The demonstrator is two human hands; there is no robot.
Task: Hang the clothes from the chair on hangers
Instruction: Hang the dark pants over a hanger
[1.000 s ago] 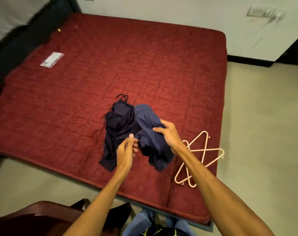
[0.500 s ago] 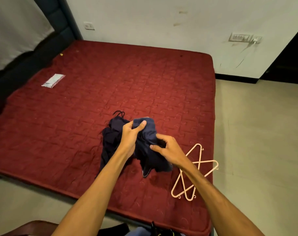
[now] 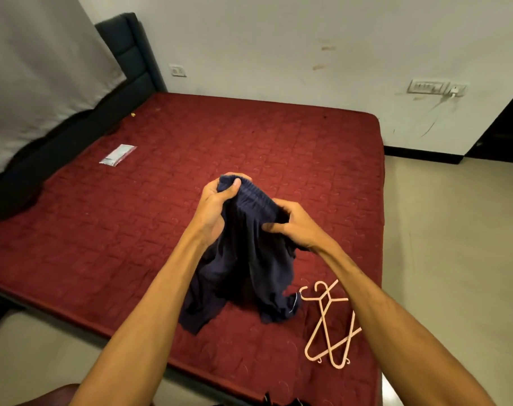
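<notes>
Room: a white wall (image 3: 278, 39) with some marks, a pale floor (image 3: 439, 259), and a big bed with a red mattress (image 3: 103, 244).
Behind the bed: a dark headboard (image 3: 126, 54) stands at the far left corner. A switch plate (image 3: 426, 87) sits on the wall at the right.
Far left of the mattress: a small flat packet (image 3: 117, 154) lies by itself, well apart from both hands.
Clothes: the dark blue clothes (image 3: 243, 273) are held up over the near part of the mattress. The top is in the air and the bottom ends rest on the red cover. I cannot tell if it is one piece or two.
Top of the clothes: a stretchy band (image 3: 255, 196) runs between the two hands.
Left hand: the left hand (image 3: 213, 206) grips the left end of the stretchy band. Its thumb presses the near side. The other fingers curl over the top and hide behind the cloth.
Right hand: the right hand (image 3: 299, 227) pinches the right end, a bit lower than the left. Its thumb lies on the front of the cloth and its fingers tuck into the folds.
Hangers: two pink hangers (image 3: 328, 326) lie crossed on the mattress near its right edge. They are just beside the bottom right end of the clothes, close by the right arm, and apart from both hands.
</notes>
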